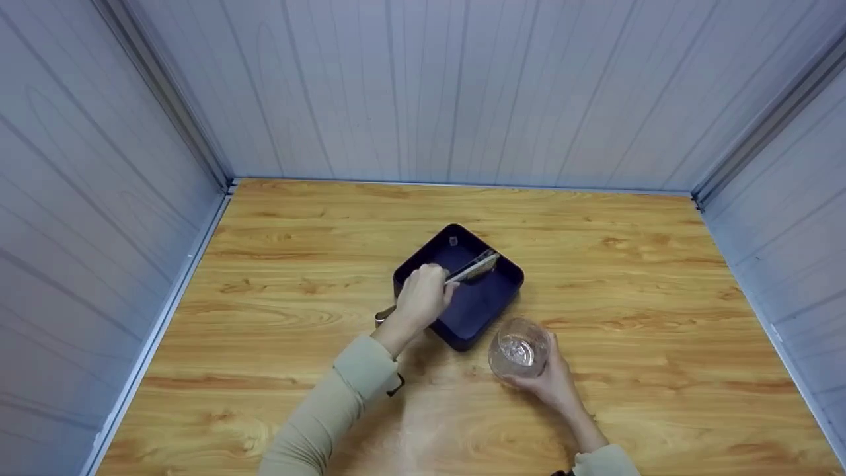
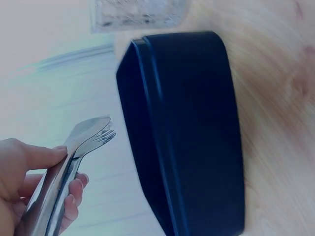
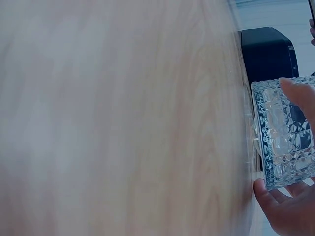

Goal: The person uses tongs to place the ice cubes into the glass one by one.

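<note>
My left hand (image 1: 423, 294) is over a dark blue rectangular box (image 1: 472, 317) and grips metal cutlery. In the left wrist view, the bundle includes a fork (image 2: 96, 142) and a broader, smooth-ended piece of cutlery (image 2: 83, 132), its exact kind unclear. Their heads point away from the palm, above the box opening. My right hand (image 1: 548, 380) holds a clear drinking glass (image 1: 519, 350) with a raised pattern, just in front of the box's near right side. Thumb and fingers wrap its side, as the right wrist view also shows.
Inside the box near its far corner is a small pale square spot (image 1: 453, 241), too small to identify. The wooden tabletop (image 1: 297, 264) is bounded by a white panel wall (image 1: 423, 99) at the back, with further panels at left and right.
</note>
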A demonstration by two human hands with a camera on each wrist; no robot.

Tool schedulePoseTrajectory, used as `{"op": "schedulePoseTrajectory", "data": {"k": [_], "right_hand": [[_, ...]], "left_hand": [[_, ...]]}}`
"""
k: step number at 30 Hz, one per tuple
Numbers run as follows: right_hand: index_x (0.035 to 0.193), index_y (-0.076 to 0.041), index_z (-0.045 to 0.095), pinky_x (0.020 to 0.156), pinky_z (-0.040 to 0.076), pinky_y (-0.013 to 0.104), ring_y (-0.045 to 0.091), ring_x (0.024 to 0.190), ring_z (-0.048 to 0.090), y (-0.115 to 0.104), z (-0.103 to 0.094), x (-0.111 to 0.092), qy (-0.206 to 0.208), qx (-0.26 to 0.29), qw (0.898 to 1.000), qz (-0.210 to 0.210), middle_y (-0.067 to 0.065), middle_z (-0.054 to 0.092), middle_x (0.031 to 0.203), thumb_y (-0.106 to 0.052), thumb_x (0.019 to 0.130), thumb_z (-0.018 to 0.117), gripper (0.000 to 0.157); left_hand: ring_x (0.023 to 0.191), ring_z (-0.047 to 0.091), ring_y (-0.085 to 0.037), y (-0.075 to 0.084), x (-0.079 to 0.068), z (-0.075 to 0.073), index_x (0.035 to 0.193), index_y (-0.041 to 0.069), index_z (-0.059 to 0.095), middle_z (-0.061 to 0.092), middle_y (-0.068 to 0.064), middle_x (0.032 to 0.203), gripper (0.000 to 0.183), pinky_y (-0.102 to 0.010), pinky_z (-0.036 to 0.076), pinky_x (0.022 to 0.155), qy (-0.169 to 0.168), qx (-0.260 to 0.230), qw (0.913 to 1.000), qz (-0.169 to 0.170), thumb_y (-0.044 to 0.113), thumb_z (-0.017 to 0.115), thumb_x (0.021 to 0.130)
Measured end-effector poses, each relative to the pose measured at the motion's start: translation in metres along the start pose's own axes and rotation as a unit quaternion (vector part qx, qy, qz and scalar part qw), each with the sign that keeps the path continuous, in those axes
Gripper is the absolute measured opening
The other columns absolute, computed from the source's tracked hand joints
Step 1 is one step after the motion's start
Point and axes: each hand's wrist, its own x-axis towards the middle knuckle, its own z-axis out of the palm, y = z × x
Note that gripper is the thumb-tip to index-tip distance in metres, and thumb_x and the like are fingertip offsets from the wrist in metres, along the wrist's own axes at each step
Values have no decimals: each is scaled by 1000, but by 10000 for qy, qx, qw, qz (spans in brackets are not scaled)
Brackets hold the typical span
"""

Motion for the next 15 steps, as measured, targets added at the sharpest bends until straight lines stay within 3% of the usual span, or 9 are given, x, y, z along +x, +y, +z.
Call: {"op": "schedulePoseTrajectory", "data": {"k": [15], "right_hand": [[128, -5, 34, 95, 29, 47, 31, 113, 43, 0, -1, 1, -53, 134, 9998, 105, 18, 47, 123, -11, 47, 86, 96]], "left_hand": [[56, 57, -20, 23, -24, -20, 68, 7, 63, 50, -2, 60, 19, -30, 46, 47, -160, -229, 9968, 744, 21, 64, 81]]}}
